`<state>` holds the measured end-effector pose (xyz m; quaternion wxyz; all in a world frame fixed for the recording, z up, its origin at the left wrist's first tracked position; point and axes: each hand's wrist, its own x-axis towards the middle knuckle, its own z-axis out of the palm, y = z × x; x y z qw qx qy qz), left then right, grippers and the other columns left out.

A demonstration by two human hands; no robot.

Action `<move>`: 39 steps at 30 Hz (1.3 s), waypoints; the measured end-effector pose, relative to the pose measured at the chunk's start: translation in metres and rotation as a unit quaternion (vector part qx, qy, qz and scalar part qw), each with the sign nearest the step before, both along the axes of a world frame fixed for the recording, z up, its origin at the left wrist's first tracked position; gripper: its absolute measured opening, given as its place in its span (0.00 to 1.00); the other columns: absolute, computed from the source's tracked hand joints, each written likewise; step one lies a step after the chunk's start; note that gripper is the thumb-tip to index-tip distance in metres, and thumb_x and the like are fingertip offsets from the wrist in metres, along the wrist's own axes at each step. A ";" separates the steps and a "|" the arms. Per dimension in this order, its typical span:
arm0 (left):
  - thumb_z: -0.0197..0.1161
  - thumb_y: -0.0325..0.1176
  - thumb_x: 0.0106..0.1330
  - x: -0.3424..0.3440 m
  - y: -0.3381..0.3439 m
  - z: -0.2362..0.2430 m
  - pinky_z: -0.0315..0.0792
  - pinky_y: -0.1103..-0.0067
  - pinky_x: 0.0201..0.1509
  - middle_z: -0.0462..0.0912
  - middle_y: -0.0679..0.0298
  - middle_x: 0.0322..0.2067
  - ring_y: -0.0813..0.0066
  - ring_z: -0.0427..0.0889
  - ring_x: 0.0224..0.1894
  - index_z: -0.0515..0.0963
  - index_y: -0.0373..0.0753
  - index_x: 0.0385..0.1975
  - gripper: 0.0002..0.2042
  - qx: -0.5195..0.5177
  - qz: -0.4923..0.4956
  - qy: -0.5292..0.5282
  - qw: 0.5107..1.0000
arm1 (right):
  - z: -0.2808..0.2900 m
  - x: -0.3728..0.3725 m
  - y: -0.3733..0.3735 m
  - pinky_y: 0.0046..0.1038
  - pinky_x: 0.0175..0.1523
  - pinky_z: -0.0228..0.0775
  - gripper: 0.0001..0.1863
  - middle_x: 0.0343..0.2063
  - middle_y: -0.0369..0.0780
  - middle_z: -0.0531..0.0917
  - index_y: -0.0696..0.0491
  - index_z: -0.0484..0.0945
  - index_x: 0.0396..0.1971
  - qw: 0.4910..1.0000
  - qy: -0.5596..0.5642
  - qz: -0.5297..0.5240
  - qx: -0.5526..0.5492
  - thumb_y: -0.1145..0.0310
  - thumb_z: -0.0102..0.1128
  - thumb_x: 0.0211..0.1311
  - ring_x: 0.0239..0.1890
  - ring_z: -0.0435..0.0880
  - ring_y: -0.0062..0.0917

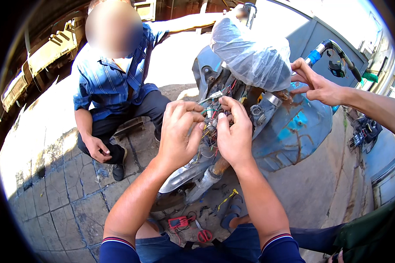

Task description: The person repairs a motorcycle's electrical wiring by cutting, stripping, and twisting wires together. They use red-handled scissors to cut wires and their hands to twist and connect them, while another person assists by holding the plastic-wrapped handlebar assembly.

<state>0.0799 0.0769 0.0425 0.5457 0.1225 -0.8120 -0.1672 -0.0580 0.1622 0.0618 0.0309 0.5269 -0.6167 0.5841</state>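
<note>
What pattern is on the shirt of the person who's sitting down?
The shirt is blue plaid with pale lines, seen best in the head view.

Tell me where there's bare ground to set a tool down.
Bare paving lies left of your left forearm, below the seated person. More ground is free right of your right forearm, below the blue panel. It's crowded between your left hand and right hand, where wires bunch, and low in the middle, around the red meter and scissors.

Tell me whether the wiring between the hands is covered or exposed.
Exposed: the coloured wires show in an open tangle between the left hand and the right hand, with no cover over them.
</note>
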 end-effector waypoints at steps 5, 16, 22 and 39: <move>0.62 0.28 0.60 -0.037 -0.056 -0.002 0.67 0.61 0.61 0.77 0.49 0.52 0.50 0.75 0.55 0.78 0.33 0.33 0.06 0.104 -0.094 -0.048 0.989 | -0.014 -0.009 -0.012 0.42 0.64 0.68 0.25 0.53 0.53 0.81 0.66 0.68 0.61 0.998 0.023 -0.027 0.050 0.80 0.50 0.62 0.56 0.79 0.46; 0.58 0.25 0.67 -0.075 -0.108 0.000 0.71 0.83 0.43 0.81 0.60 0.43 0.83 0.75 0.35 0.76 0.34 0.30 0.03 0.357 -0.289 -0.198 0.866 | -0.002 -0.018 -0.001 0.40 0.56 0.75 0.29 0.56 0.56 0.76 0.69 0.63 0.64 0.992 0.032 -0.019 0.117 0.80 0.53 0.62 0.47 0.83 0.42; 0.55 0.24 0.67 -0.084 -0.114 0.008 0.78 0.81 0.41 0.78 0.46 0.55 0.80 0.83 0.32 0.74 0.33 0.33 0.03 0.407 -0.354 -0.196 0.819 | -0.006 -0.018 0.010 0.42 0.56 0.75 0.29 0.56 0.60 0.73 0.69 0.63 0.63 0.982 0.104 -0.033 0.154 0.79 0.54 0.61 0.47 0.82 0.46; 0.52 0.25 0.65 -0.091 -0.119 0.012 0.70 0.82 0.33 0.81 0.59 0.38 0.82 0.72 0.29 0.75 0.33 0.31 0.05 0.395 -0.337 -0.203 0.830 | 0.009 -0.010 -0.007 0.33 0.35 0.83 0.26 0.52 0.46 0.82 0.61 0.76 0.55 0.880 0.405 -0.042 0.242 0.70 0.63 0.54 0.34 0.88 0.34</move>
